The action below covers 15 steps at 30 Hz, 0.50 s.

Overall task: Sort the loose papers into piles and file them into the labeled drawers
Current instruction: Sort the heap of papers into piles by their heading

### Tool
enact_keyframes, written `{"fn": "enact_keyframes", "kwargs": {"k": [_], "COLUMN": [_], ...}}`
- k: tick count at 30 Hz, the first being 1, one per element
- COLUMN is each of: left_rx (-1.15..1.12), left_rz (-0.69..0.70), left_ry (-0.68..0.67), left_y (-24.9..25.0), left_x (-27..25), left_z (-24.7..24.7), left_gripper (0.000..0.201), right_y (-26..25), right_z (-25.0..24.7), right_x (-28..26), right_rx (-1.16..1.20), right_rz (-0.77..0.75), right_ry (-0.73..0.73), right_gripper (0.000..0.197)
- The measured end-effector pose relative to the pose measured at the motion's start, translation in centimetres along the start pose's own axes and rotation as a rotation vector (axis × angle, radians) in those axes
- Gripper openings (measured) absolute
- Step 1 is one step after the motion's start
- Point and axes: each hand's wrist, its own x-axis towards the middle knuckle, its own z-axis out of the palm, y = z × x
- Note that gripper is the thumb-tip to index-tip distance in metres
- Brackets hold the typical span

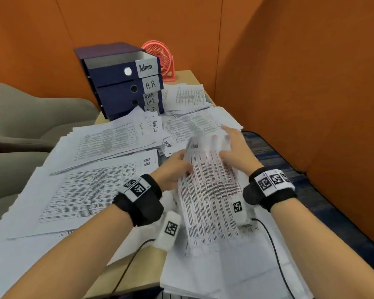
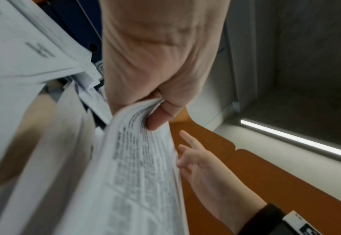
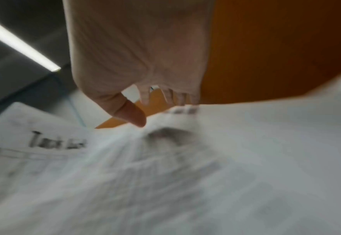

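Note:
A sheaf of printed papers (image 1: 209, 190) is lifted off the desk between my hands. My left hand (image 1: 176, 168) grips its left edge; in the left wrist view the thumb and fingers (image 2: 159, 111) pinch the sheaf (image 2: 137, 174). My right hand (image 1: 233, 144) lies with straight, spread fingers against the sheaf's far right corner, and the right wrist view, though blurred, shows the thumb (image 3: 133, 114) touching paper (image 3: 205, 159). The navy drawer unit (image 1: 117, 83) stands at the back, labelled Admin, H.R, Task List and I.T. Its Admin drawer (image 1: 119, 70) is pulled out.
Sorted piles cover the desk: an H.R pile (image 1: 89, 190) at left, a Task List pile (image 1: 110, 141) behind it, more sheets (image 1: 190, 98) beside the drawers and a pile (image 1: 225, 268) under my wrists. A pink fan (image 1: 160, 57) stands behind. Grey chairs (image 1: 30, 117) sit left, orange partitions (image 1: 311, 83) right.

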Motion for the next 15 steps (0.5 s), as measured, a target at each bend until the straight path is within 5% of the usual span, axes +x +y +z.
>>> {"fn": "enact_keyframes", "kwargs": {"k": [3,6,8,11,13,15], "left_rx": [-0.003,0.061,0.125,0.379,0.532,0.561], "left_rz": [0.065,0.191,0.304,0.329,0.317,0.293], "left_ry": [0.07,0.134,0.128,0.138,0.344,0.535], "left_y": [3.1,7.4,10.4,13.7,13.5,11.5], "left_x": [-0.2,-1.1,-2.1,-3.8,-3.9,-3.2], "left_z": [-1.6,-3.1,-4.9,-8.7,-12.1,-15.7], "left_gripper": [0.038,0.037,0.033,0.028,0.027,0.038], "right_y": [-2.3,-6.9,-8.4,-8.7,-8.7,-8.7], "right_z": [-3.5,-7.3,-9.0,-10.8,-10.9,-8.9], "right_x": [2.0,2.9,3.9,5.5,6.3,6.8], "right_rx": [-0.324,-0.344,-0.28,-0.046,0.231,0.479], "right_rz": [-0.168,-0.158,-0.195,-0.184,-0.07,0.089], "right_ry": [0.162,0.138,0.156,0.292,0.349,0.327], "right_gripper": [0.075,0.031,0.013,0.031,0.037,0.022]}}
